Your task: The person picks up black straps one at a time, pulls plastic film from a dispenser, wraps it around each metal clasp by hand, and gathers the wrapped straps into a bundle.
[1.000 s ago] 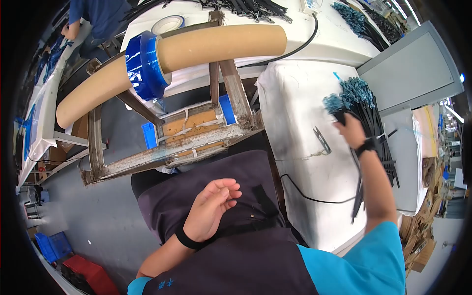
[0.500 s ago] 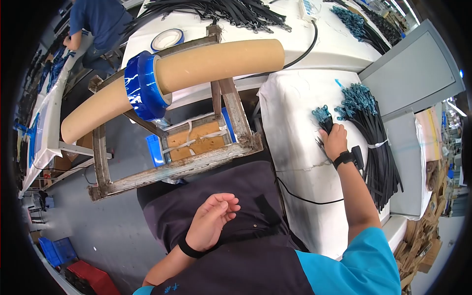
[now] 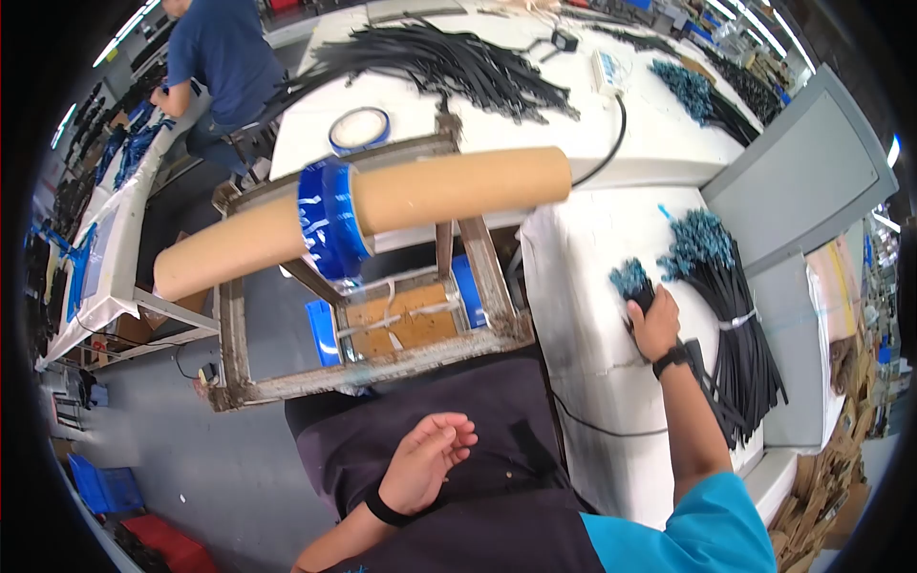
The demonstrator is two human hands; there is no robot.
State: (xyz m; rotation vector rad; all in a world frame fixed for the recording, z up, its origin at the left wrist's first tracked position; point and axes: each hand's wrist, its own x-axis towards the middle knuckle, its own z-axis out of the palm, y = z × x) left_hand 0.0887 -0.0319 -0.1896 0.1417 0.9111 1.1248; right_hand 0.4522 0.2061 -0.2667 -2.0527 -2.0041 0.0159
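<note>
At the right, my right hand point(image 3: 655, 323) is wrapped round a small bundle of black straps point(image 3: 640, 294). Teal ends point(image 3: 629, 276) stick out above my fingers, and my palm hides part of the straps. Beside it lies a larger bundle of black straps point(image 3: 740, 349) with teal ends, bound by a white tie point(image 3: 736, 319). My left hand point(image 3: 428, 463) hovers over my dark apron point(image 3: 353, 439), its fingers loosely curled and slightly apart, with nothing in it. In front of me, a cardboard tube point(image 3: 468, 188) carrying a blue tape roll point(image 3: 327, 218) spans a metal frame point(image 3: 373, 368).
More black straps point(image 3: 430, 67) and another tape roll point(image 3: 359, 129) lie on the white table point(image 3: 306, 143) ahead. A grey panel point(image 3: 812, 172) rises at the right. A black cable point(image 3: 611, 433) hangs along the covered side surface point(image 3: 573, 334). Another person point(image 3: 222, 67) works at the far left.
The view has tilted up, so most things sit lower in it. My right hand still grips the small strap bundle beside the large one. My left hand keeps its loose curl.
</note>
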